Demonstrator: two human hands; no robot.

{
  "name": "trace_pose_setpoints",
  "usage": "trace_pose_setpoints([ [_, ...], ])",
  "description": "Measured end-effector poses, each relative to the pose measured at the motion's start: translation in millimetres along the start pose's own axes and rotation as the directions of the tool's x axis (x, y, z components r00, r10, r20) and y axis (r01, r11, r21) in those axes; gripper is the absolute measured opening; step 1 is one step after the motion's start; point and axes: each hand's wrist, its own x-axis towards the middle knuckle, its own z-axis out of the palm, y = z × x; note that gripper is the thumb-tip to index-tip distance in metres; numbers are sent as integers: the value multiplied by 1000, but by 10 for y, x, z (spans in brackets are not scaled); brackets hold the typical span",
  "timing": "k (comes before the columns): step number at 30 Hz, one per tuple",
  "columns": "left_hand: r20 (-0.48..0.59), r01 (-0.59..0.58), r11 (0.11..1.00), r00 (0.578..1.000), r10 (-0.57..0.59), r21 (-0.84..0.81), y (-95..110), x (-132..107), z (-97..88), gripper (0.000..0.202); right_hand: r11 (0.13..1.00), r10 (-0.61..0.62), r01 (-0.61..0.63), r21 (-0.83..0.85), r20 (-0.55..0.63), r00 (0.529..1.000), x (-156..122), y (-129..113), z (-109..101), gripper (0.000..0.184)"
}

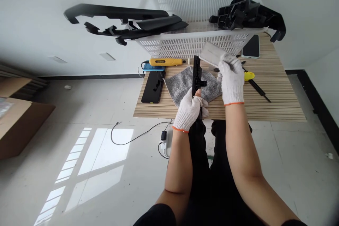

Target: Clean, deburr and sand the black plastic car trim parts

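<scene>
My left hand (188, 110), in a white knit glove with an orange cuff, is closed round a long black plastic trim piece (196, 74), which stands up from the fist with a small tab on its right side. A bare thumb tip shows against it. My gloved right hand (232, 79) grips one end of a flat, off-white rectangular pad (212, 53); whether it is sandpaper or cloth I cannot tell. The pad is apart from the trim piece, up and to its right. Beneath both hands a grey cloth (180, 83) lies on the striped wooden table (278, 104).
A white plastic basket (190, 44) behind holds several black plastic parts (246, 14) that jut over its rim. On the table are a yellow pen-shaped power tool (165, 62), a black phone (153, 86), another phone (251, 46) and a yellow-handled tool (249, 76). Cables (137, 140) lie on the floor.
</scene>
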Motion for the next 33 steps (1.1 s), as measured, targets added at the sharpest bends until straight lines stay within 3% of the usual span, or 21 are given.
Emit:
trace_pose_setpoints([
  [4,0,1,1000,1000,-1,-4,9,-2,4,29,991,53,-69,116,129,990,-23,25,4,25],
  [7,-1,9,1000,1000,-9,-12,21,-4,8,28,986,30,-16,164,-84,996,-23,31,28,21],
  [8,0,8,1000,1000,-8,-11,23,-4,9,28,981,46,-27,190,-95,994,-18,28,34,21],
  [11,1,4,1000,1000,-4,-6,19,-2,6,29,981,82,-99,166,105,991,-2,11,35,24],
  [12,0,3,1000,1000,-3,-6,15,-1,5,30,985,81,-95,143,102,992,4,6,32,24],
  [15,1,0,1000,1000,0,-13,2,1,1,30,982,92,-70,176,-121,988,9,-8,10,20],
  [16,5,-2,1000,1000,3,-15,2,-1,1,30,973,112,-85,217,-115,987,3,-13,0,20],
  [19,6,-15,1000,1000,15,0,14,-9,5,29,962,121,-153,228,148,981,-29,-31,-24,22],
  [20,4,-12,1000,1000,12,6,21,-13,7,29,968,114,-146,203,162,980,-38,-36,-25,20],
  [24,-1,17,1000,1000,-17,-7,38,-17,18,29,975,92,-58,213,-156,983,-34,-44,-1,13],
  [28,-3,20,1000,1000,-20,-21,17,-5,16,30,982,64,-70,177,36,997,-2,-16,6,16],
  [31,-3,28,999,1000,-28,-23,-5,2,9,30,982,59,-28,188,-166,984,14,2,-7,18],
  [33,9,16,1000,1000,-16,-25,-13,3,5,29,973,65,-28,229,-156,986,-1,-21,-17,23],
])
